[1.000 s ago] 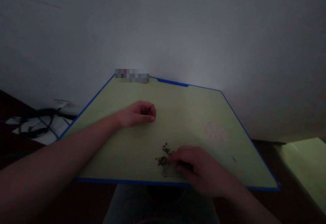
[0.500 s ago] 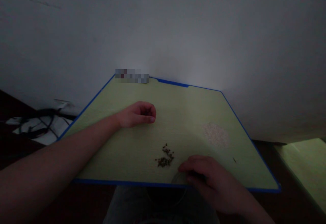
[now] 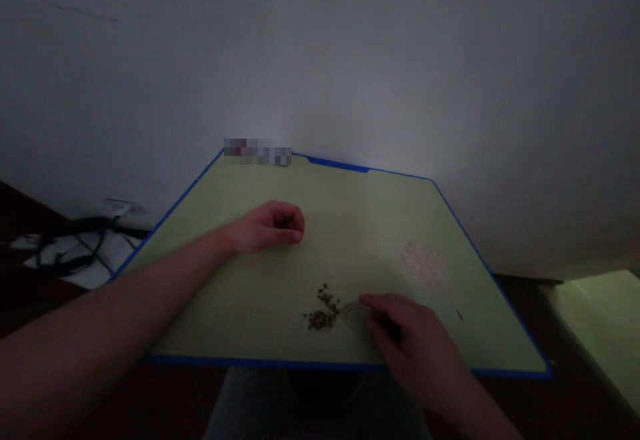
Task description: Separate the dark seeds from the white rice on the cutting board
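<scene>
My right hand (image 3: 410,337) pinches a clear curved plate (image 3: 353,315) beside dark grains (image 3: 321,320) by the near edge of the surface (image 3: 350,227) — too hard a push could spill them over. My left hand (image 3: 265,228) is curled — I can't tell round what. Sweeping wide could disturb pale grains (image 3: 424,265) toward the right edge.

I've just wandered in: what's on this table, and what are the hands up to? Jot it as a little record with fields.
Left hand: loosely curled; whether it holds anything is unclear
Right hand: holding a clear, protractor-like piece
Dark bits: loose heap, left of the clear piece
Pale grains: spread-out patch beyond the right hand
Thin dark stick: lying to the right of the right hand
Table: pale greenish top, blue edging
</scene>
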A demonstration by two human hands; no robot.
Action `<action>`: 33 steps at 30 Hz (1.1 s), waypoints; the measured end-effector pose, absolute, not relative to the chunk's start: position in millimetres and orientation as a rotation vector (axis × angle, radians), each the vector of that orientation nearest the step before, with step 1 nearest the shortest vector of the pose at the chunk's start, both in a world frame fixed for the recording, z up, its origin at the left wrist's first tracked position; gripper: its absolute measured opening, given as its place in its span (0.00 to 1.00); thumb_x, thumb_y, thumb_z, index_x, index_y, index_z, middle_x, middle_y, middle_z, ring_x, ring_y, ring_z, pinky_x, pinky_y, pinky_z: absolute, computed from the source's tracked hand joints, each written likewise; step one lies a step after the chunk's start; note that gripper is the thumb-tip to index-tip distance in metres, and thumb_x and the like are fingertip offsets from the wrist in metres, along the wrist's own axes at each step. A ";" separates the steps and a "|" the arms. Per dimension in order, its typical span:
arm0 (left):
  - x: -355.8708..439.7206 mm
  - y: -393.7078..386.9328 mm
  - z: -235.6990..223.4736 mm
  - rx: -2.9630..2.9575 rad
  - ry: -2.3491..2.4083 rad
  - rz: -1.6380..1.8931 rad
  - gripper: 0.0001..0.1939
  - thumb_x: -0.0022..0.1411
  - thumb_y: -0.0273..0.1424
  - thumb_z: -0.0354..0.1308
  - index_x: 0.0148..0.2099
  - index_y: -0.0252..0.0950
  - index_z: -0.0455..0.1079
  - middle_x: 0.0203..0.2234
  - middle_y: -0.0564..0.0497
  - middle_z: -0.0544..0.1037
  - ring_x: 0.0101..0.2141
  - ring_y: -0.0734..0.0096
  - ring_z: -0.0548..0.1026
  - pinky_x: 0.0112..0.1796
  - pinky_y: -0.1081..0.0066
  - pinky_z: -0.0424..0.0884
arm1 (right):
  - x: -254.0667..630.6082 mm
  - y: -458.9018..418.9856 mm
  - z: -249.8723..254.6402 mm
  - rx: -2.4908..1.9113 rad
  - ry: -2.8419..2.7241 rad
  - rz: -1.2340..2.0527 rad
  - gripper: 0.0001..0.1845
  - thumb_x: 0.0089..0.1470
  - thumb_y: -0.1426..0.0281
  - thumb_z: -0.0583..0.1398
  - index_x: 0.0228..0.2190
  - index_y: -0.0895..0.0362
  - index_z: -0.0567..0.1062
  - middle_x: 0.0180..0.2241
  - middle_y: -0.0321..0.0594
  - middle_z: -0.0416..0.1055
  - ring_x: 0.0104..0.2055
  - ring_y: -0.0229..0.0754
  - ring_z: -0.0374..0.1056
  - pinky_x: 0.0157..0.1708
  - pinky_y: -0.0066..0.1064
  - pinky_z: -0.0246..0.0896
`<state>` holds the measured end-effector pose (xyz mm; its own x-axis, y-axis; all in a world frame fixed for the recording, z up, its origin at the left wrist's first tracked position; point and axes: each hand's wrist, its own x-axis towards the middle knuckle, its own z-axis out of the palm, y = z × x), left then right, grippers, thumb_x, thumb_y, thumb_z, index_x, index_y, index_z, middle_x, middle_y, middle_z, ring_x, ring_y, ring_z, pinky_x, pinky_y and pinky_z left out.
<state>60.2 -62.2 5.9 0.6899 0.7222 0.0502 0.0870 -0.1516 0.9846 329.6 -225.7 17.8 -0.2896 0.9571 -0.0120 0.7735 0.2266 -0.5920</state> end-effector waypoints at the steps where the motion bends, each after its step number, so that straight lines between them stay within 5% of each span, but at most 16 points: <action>1: 60.1 -62.0 5.6 1.654 0.664 0.634 0.13 0.51 0.36 0.65 0.30 0.33 0.67 0.20 0.57 0.67 0.22 0.80 0.63 0.23 0.78 0.59 | 327.5 -225.1 17.1 -1.603 -2.144 0.707 0.17 0.59 0.73 0.53 0.47 0.57 0.76 0.39 0.45 0.78 0.38 0.44 0.75 0.38 0.38 0.71; 33: 60.6 -62.3 6.5 1.655 0.688 0.631 0.14 0.50 0.38 0.65 0.30 0.33 0.67 0.20 0.57 0.68 0.22 0.80 0.63 0.22 0.78 0.59 | 339.7 -230.4 12.1 -1.709 -2.010 0.634 0.17 0.58 0.68 0.55 0.45 0.57 0.78 0.38 0.45 0.80 0.35 0.45 0.76 0.34 0.37 0.73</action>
